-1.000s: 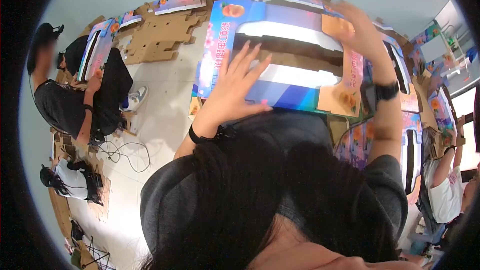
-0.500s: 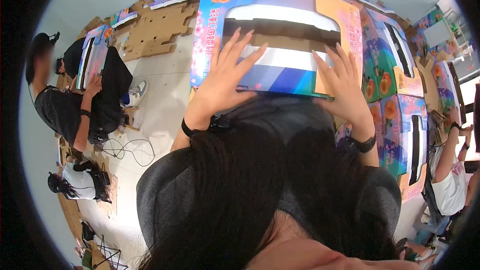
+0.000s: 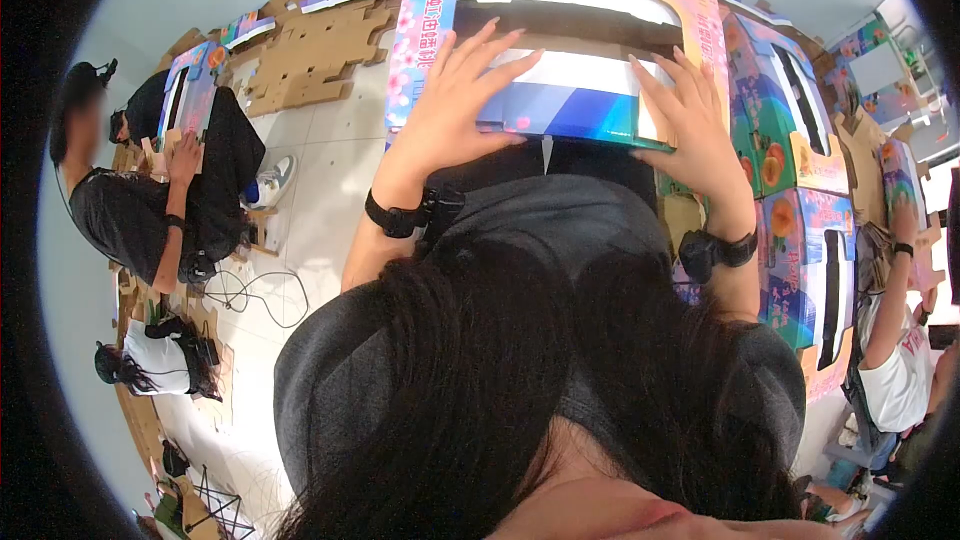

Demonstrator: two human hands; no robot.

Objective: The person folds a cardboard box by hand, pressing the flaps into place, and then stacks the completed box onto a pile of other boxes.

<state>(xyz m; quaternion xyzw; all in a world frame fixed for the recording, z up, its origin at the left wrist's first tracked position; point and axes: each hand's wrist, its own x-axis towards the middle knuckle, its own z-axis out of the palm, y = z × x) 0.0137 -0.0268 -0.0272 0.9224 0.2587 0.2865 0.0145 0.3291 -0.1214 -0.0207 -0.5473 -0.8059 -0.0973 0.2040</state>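
Note:
A colourful printed carton [image 3: 580,112] with peach pictures and a long opening in its top lies in front of my body. My left hand [image 3: 455,105] rests on its near left part, fingers spread, fingertips near the opening's edge. On the near right part lies my right hand [image 3: 690,125], its fingers also spread flat. Neither hand is closed round the carton. Brown cardboard shows inside the opening. Both wrists wear black bands.
Printed cartons [image 3: 780,155] are stacked close at the right. Flat brown cardboard [image 3: 310,55] lies at the back left. A person [image 3: 130,210] at the left handles a similar carton [image 3: 190,90]. Another person [image 3: 895,370] works at the right. A black cable [image 3: 255,300] lies on the floor.
The carton has shifted away from my body, toward the top of the view. My hands have moved slightly with it and stay spread on it.

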